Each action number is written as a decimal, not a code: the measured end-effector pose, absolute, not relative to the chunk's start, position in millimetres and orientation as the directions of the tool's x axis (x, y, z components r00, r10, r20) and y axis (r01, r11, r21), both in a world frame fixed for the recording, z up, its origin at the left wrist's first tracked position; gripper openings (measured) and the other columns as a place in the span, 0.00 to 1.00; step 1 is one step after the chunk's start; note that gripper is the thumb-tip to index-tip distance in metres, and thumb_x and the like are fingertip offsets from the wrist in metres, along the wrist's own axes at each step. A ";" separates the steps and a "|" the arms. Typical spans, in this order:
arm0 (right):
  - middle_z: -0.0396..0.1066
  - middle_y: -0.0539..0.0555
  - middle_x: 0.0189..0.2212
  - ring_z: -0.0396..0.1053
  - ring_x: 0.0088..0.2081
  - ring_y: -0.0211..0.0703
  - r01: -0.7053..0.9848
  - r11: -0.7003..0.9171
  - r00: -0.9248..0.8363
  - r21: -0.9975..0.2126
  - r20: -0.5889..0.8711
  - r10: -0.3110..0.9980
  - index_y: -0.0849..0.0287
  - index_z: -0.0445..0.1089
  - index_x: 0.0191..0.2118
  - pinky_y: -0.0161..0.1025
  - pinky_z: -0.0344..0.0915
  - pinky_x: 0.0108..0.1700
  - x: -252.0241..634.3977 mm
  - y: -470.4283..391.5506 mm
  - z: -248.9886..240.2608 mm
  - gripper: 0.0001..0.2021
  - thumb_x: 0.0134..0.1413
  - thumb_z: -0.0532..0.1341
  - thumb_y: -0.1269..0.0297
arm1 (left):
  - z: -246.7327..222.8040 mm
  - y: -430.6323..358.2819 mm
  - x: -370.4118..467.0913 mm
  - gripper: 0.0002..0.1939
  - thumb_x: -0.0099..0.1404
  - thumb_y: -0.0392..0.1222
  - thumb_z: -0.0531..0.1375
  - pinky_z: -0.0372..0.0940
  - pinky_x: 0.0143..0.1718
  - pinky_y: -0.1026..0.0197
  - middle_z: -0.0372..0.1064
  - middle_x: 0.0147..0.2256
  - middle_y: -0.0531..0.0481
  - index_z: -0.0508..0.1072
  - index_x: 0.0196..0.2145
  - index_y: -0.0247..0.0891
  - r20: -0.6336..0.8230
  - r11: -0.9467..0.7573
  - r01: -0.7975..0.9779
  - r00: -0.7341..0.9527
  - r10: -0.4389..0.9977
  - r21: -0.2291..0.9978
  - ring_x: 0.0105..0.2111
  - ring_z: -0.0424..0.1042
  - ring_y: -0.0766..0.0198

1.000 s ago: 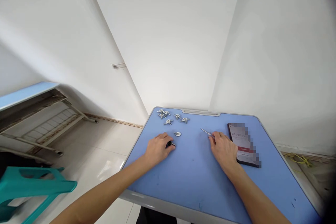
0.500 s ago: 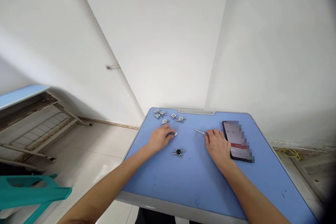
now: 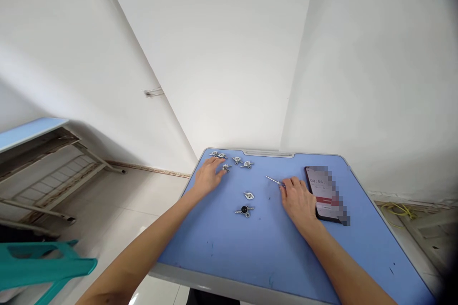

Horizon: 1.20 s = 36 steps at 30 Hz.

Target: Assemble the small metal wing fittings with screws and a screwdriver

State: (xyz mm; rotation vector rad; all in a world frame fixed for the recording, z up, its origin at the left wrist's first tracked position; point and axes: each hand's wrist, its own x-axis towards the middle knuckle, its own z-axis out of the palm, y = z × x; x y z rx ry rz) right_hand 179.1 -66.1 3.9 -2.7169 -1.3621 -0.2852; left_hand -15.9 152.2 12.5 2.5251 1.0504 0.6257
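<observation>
My left hand [image 3: 206, 177] reaches over the far left of the blue desk, thumb and fingers apart. Between its fingertips, or just beside them, lies a small metal part [image 3: 226, 167] with a round middle and side arms; contact I cannot tell. My right hand [image 3: 299, 198] rests on the desk, closed round a small screwdriver [image 3: 274, 180] whose thin shaft points up and left; its handle is mostly hidden. Nearer me lie a flat silver plate [image 3: 249, 196] with an oval outline and, below it, a metal part with a black round centre [image 3: 244, 210].
More small metal parts [image 3: 236, 160] lie along the desk's far left. A phone [image 3: 324, 195] with a timer lies right of my right hand. A tiny shiny piece [image 3: 269, 198] sits mid-desk. The blue desk [image 3: 229, 248] meets a white wall; a teal stool [image 3: 46, 262] stands left.
My left hand has let go of the silver plate, which now lies above the black-centred part. The hand has moved left and away to the far parts. My right hand stays almost still.
</observation>
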 end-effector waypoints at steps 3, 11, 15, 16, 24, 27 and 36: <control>0.69 0.55 0.41 0.66 0.42 0.45 0.799 -0.601 0.586 0.017 0.196 0.786 0.57 0.70 0.43 0.35 0.51 0.24 178.0 -66.1 4.6 0.10 0.66 0.52 0.63 | 3.3 156.2 -6.7 0.15 0.60 0.35 0.61 0.64 0.48 0.52 0.73 0.45 0.48 0.76 0.45 0.46 0.252 -0.672 0.547 0.651 0.716 0.499 0.51 0.67 0.50; 0.69 0.55 0.40 0.66 0.42 0.45 0.803 -0.596 0.584 0.020 0.181 0.792 0.57 0.71 0.43 0.35 0.50 0.23 177.9 -65.4 4.6 0.11 0.67 0.52 0.63 | -10.5 150.1 -0.8 0.14 0.58 0.35 0.62 0.65 0.43 0.54 0.74 0.40 0.49 0.77 0.43 0.43 0.200 -0.566 0.434 0.642 0.740 0.701 0.40 0.70 0.56; 0.69 0.55 0.41 0.66 0.42 0.44 0.804 -0.594 0.583 0.017 0.173 0.794 0.57 0.71 0.44 0.35 0.51 0.24 177.6 -65.1 5.3 0.11 0.67 0.52 0.63 | -15.5 153.3 -5.0 0.17 0.59 0.41 0.62 0.68 0.38 0.58 0.74 0.40 0.46 0.75 0.47 0.38 0.137 -0.459 0.318 0.681 0.720 0.830 0.37 0.71 0.60; 0.69 0.55 0.41 0.66 0.43 0.44 0.805 -0.594 0.583 0.016 0.172 0.794 0.57 0.71 0.44 0.35 0.51 0.24 177.5 -65.0 5.4 0.11 0.66 0.52 0.63 | -16.3 153.9 -6.5 0.18 0.59 0.43 0.62 0.68 0.36 0.59 0.74 0.40 0.45 0.75 0.47 0.37 0.122 -0.431 0.291 0.693 0.711 0.854 0.37 0.72 0.60; 0.69 0.55 0.42 0.67 0.42 0.43 0.805 -0.594 0.582 0.018 0.173 0.794 0.56 0.70 0.44 0.34 0.51 0.23 179.0 -63.6 3.1 0.10 0.67 0.52 0.63 | -16.7 153.3 -18.7 0.22 0.59 0.51 0.62 0.68 0.30 0.61 0.75 0.42 0.43 0.75 0.47 0.36 0.101 -0.356 0.194 0.741 0.664 0.914 0.36 0.72 0.59; 0.69 0.54 0.41 0.67 0.42 0.44 0.806 -0.591 0.579 0.012 0.187 0.793 0.56 0.70 0.43 0.34 0.49 0.23 179.8 -63.8 1.7 0.10 0.66 0.52 0.63 | -15.8 155.9 -20.8 0.16 0.60 0.47 0.61 0.68 0.30 0.61 0.76 0.37 0.46 0.77 0.43 0.37 0.142 -0.418 0.206 0.735 0.663 0.885 0.33 0.72 0.60; 0.70 0.54 0.40 0.67 0.42 0.43 0.803 -0.596 0.583 0.012 0.196 0.789 0.56 0.70 0.43 0.36 0.49 0.23 178.3 -64.9 2.6 0.09 0.66 0.53 0.63 | -9.1 168.6 -27.9 0.11 0.60 0.32 0.54 0.64 0.50 0.51 0.74 0.40 0.47 0.75 0.29 0.40 0.352 -0.724 0.301 0.719 0.600 0.620 0.45 0.69 0.55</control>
